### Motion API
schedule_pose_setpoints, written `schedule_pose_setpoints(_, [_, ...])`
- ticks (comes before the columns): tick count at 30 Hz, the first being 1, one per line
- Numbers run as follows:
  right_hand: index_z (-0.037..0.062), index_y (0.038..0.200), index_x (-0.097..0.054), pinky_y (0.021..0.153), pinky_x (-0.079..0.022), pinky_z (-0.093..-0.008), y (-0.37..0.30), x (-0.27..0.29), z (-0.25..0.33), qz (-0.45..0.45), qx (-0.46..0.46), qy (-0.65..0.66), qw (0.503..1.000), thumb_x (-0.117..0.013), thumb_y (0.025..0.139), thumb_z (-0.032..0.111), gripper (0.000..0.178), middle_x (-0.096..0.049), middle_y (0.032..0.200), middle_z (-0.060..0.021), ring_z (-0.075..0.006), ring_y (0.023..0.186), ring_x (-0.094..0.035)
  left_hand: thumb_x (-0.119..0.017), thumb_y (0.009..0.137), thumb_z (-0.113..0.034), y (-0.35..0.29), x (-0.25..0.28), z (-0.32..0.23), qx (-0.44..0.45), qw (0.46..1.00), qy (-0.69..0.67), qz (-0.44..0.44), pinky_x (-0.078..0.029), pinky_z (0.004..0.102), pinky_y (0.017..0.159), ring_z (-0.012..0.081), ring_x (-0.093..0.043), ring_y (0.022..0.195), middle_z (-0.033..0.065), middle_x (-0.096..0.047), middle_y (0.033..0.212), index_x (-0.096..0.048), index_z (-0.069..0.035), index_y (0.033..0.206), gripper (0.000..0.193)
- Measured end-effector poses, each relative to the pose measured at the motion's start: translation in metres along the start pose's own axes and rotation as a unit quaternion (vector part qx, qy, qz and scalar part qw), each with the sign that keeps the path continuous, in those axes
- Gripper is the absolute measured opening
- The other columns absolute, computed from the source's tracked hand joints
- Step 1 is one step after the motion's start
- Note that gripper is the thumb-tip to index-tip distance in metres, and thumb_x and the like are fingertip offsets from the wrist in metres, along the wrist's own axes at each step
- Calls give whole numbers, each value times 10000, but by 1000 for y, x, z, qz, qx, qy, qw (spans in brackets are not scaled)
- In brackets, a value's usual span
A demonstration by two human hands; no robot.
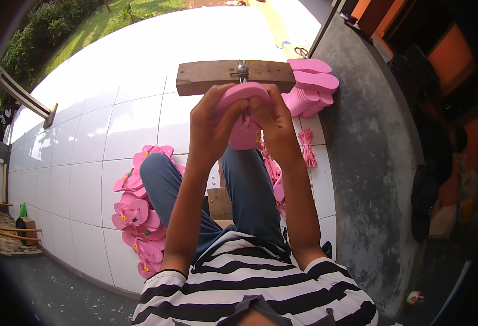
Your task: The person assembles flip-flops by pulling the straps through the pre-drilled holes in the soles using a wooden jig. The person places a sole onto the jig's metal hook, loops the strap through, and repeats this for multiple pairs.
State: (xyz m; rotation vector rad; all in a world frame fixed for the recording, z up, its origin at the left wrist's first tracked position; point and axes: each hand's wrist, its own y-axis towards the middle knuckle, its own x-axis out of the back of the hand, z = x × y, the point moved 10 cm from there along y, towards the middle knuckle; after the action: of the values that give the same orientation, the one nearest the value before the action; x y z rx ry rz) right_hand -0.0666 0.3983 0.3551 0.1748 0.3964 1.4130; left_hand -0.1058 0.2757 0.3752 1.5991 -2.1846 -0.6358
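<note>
Both my hands grip a pink flip-flop [244, 91] in front of a wooden block [209, 76]. My left hand [213, 117] is wrapped round its left edge, thumb pressed inward; my right hand [274, 117] does the same on the right edge. A metal rod [242, 69] is fixed at the block's middle and runs toward the flip-flop. The sole is bent between my hands, and a strap end with a thin metal loop shows near my thumbs. Part of the strap is hidden by my fingers.
Finished pink flip-flops [135, 212] lie heaped beside my left knee. Stacked pink soles [309, 89] stand right of the block, with scissors [301, 52] behind. A bundle of pink straps [307, 148] lies on the white tiles [84, 179]; more straps lie by my right leg.
</note>
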Motion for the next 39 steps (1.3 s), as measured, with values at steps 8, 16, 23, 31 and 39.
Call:
schedule_pose_setpoints(8, [46, 1109, -588, 804, -477, -266, -32, -2, 7, -92, 27, -44, 994, -583, 1010, 207, 189, -606, 936, -23, -85, 898, -571, -684, 925, -81, -37, 0, -4, 33, 996, -26, -77, -505, 261, 769, 114, -624, 868, 70, -671, 963, -645, 3, 1111, 208])
schedule_pose_setpoints(16, [21, 1110, -592, 760, -497, -287, -42, -2, 13, -94, 66, -110, 987, -627, 970, 143, 189, -605, 991, -89, -163, 876, -616, -729, 872, -45, -50, 6, -5, 64, 994, -19, -86, -512, 283, 774, 160, -640, 890, 110, -687, 986, -657, 13, 1060, 210])
schedule_pose_setpoints(23, [18, 1102, -569, 721, -474, -270, -36, 2, 13, -69, 104, -95, 988, -614, 982, 157, 189, -586, 965, -79, -137, 834, -577, -756, 819, -22, -40, 2, -16, -8, 998, 49, -49, -510, 322, 748, 239, -643, 848, 133, -707, 956, -670, 1, 1020, 219])
schedule_pose_setpoints(31, [14, 1037, -586, 684, -472, -292, -65, -11, 30, -105, 119, -115, 981, -674, 949, 212, 234, -584, 905, -87, -171, 773, -575, -794, 765, -12, -55, 12, -48, -59, 991, 109, -52, -499, 274, 656, 216, -659, 771, 101, -726, 891, -692, -4, 984, 242])
schedule_pose_setpoints(39, [9, 1044, -547, 728, -480, -346, -117, 12, 29, -165, 34, -328, 929, -714, 899, 207, 297, -574, 921, -123, -236, 800, -589, -828, 735, -43, -86, 6, -21, 42, 989, 135, 40, -533, 292, 652, 211, -690, 760, 135, -707, 902, -702, 1, 1009, 305])
